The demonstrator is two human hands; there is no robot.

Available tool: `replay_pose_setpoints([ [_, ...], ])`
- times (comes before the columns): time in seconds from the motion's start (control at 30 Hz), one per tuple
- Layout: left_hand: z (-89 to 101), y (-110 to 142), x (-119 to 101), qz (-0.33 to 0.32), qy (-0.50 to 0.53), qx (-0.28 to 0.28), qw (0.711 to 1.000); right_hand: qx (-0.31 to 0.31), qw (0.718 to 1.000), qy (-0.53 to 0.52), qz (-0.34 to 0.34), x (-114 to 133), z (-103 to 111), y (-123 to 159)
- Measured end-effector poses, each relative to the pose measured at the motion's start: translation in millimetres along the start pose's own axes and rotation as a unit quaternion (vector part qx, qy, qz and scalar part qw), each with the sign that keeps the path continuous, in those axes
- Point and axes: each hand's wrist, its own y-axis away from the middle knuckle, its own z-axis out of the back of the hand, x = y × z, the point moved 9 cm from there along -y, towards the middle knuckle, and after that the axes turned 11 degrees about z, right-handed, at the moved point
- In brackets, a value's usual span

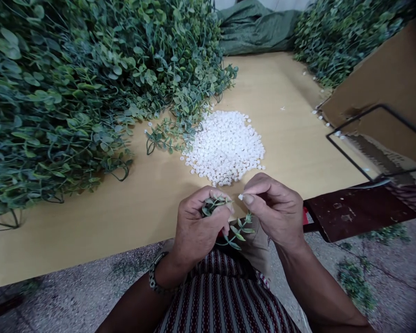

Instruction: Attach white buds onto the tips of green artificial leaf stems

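My left hand (pixel 197 222) is closed around a small artificial leafy sprig (pixel 229 222), whose green leaves stick out between both hands. My right hand (pixel 275 208) pinches a tiny white bead-like flower piece (pixel 241 197) between thumb and forefinger, right beside the sprig's tip. Both hands hover over my lap at the near edge of a low wooden board (pixel 291 138). Just beyond them lies a heap of small white pieces (pixel 225 145).
A big pile of artificial green foliage (pixel 72 83) covers the board's left and back. More foliage (pixel 339 32) and a green cloth (pixel 256 27) lie at the far right. A cardboard box (pixel 391 88), black wire frame (pixel 367 138) and dark red stool (pixel 353 210) stand right.
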Motion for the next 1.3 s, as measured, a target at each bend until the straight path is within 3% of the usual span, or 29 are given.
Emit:
replay_pose_setpoints([
  [0.3,-4.5,-3,3,0.004,0.023,-0.031,0.999,-0.03,0.999,-0.028,-0.035,-6,-2,10],
  [0.7,-5.8,-3,0,-0.058,0.017,-0.053,0.997,-0.042,0.997,0.016,-0.07,-9,-1,16],
  [1.3,-4.7,-2,-3,-0.082,-0.022,-0.08,0.993,-0.043,0.995,0.089,0.019,1,0,17],
])
